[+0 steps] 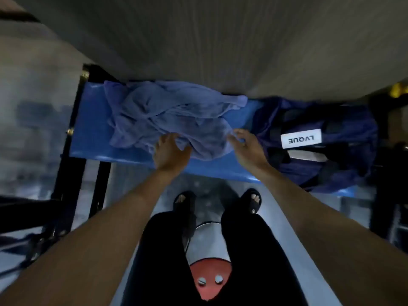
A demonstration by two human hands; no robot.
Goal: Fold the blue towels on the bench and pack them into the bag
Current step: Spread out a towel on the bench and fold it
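A crumpled heap of pale blue towels (167,115) lies on the left and middle of the blue bench (88,138). My left hand (170,151) rests on the heap's near edge, its fingers curled into the cloth. At the heap's right corner my right hand (247,146) pinches a bit of towel between thumb and fingers. A dark navy bag (318,142) with a white LVQUE label sits on the bench's right end, just beyond my right hand.
A grey wall runs right behind the bench. The bench's black frame and legs (72,151) stand at the left. My legs and sandalled feet are on the pale floor in front. Dark objects crowd the far right edge.
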